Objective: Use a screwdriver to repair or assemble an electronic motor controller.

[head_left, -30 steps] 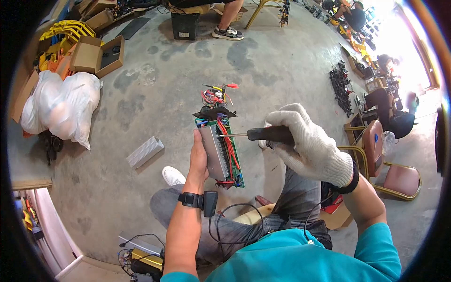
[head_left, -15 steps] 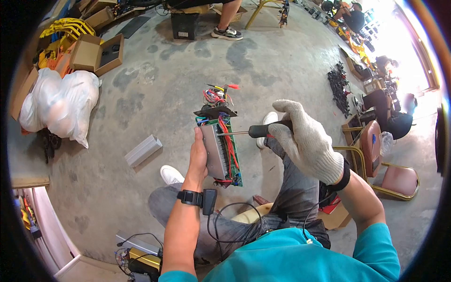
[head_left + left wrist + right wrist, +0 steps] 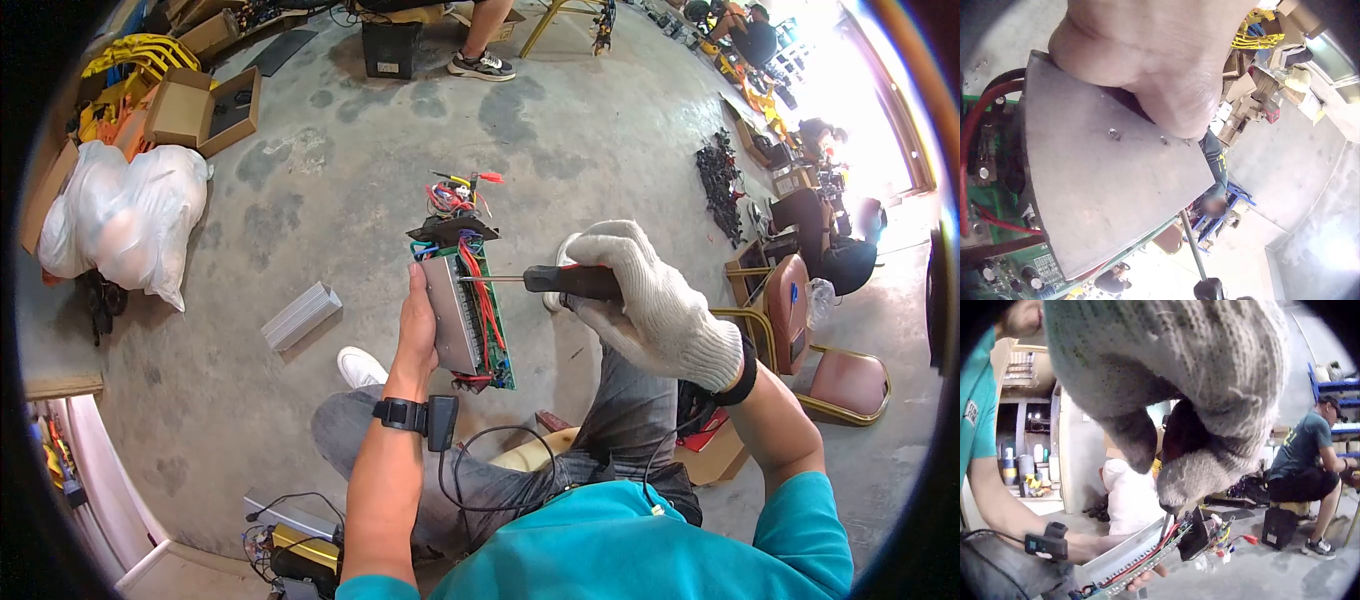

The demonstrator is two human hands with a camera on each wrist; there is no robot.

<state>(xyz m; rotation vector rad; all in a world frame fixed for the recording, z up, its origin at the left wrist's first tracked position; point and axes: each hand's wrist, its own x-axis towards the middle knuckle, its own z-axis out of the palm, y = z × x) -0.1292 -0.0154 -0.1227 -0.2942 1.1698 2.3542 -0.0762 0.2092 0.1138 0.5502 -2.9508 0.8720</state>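
Observation:
My bare left hand (image 3: pixel 418 330) holds a circuit board (image 3: pixel 503 368) with a flat grey metal plate (image 3: pixel 452 322) along its side. Red wires run down the board beside the plate, and a black end piece (image 3: pixel 455 228) with a bundle of coloured wires stands at its far end. My right hand (image 3: pixel 660 315), in a white knitted glove, grips a screwdriver (image 3: pixel 570 282) by its dark handle. The shaft points left, its tip in among the parts between plate and red wires. In the left wrist view, the shaft (image 3: pixel 1192 244) passes behind the plate's edge.
A ribbed aluminium housing (image 3: pixel 302 318) lies on the concrete floor to the left. Beyond it are white plastic bags (image 3: pixel 125 220) and an open cardboard box (image 3: pixel 235 115). Chairs (image 3: pixel 850 385) stand at the right. Another person sits ahead, beside a black bin (image 3: pixel 388 50).
My right fingers loosened on the screwdriver handle half a second ago and are curled round it again now. The board and left hand have shifted slightly left.

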